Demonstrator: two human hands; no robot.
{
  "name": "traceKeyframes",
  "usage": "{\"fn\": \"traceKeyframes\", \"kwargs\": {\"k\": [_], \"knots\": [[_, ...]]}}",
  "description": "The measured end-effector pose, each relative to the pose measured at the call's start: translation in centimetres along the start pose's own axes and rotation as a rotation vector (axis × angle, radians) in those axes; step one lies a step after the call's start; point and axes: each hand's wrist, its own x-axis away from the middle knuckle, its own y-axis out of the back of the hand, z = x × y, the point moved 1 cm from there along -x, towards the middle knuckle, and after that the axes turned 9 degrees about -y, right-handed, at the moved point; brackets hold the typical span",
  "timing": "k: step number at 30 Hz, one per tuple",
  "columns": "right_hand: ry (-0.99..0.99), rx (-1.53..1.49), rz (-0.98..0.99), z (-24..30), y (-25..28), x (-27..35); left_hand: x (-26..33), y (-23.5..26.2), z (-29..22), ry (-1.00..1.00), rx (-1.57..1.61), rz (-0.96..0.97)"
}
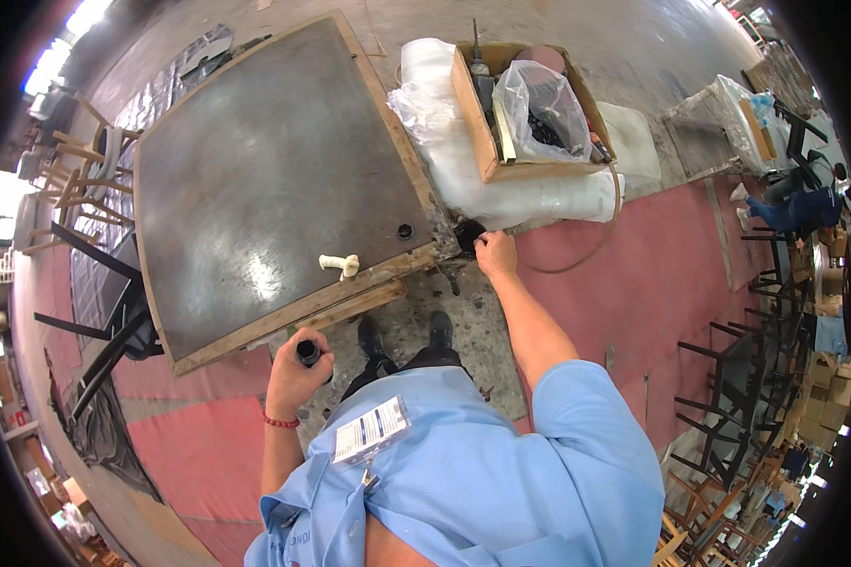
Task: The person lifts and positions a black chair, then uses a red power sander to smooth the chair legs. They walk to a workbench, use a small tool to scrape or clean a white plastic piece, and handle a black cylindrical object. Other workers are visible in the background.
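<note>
My left hand (293,378), with a red bead bracelet at its wrist, is wrapped round a small dark bottle (307,352) whose open mouth faces up, just off the near edge of the grey-topped table (274,170). My right hand (496,253) reaches to the table's near right corner, its fingers closed at the rim of a black round container (467,232). Whether the fingers hold the rim or something small is hidden. A small black cap (405,231) lies on the tabletop near that corner. Left of it is a crumpled off-white cloth (340,265).
A wooden box (487,161) with tools and a clear plastic bag (542,109) rests on white wrapped rolls (529,200) beyond the table's right edge. A hose (577,263) curves over the red floor covering (615,331). Black chair frames (728,406) stand right, stools (90,170) left.
</note>
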Motion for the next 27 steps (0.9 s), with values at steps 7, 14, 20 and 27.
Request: {"fn": "traceKeyframes", "kwargs": {"k": [7, 14, 20, 27], "knots": [[0.178, 0.106, 0.078, 1.5, 0.4, 0.6, 1.2, -0.3, 0.3, 0.039, 0.086, -0.043], [0.419, 0.463, 0.198, 2.4, 0.0, -1.5, 1.3, -0.2, -0.1, 0.026, -0.005, -0.043], [0.438, 0.381, 0.177, 2.8, 1.1, -1.1, 1.4, 0.4, 0.0, 0.027, 0.01, -0.025], [0.538, 0.269, 0.064, 4.8, 6.5, 0.8, 1.0, 0.7, 0.3, -0.031, -0.01, -0.028]]}}
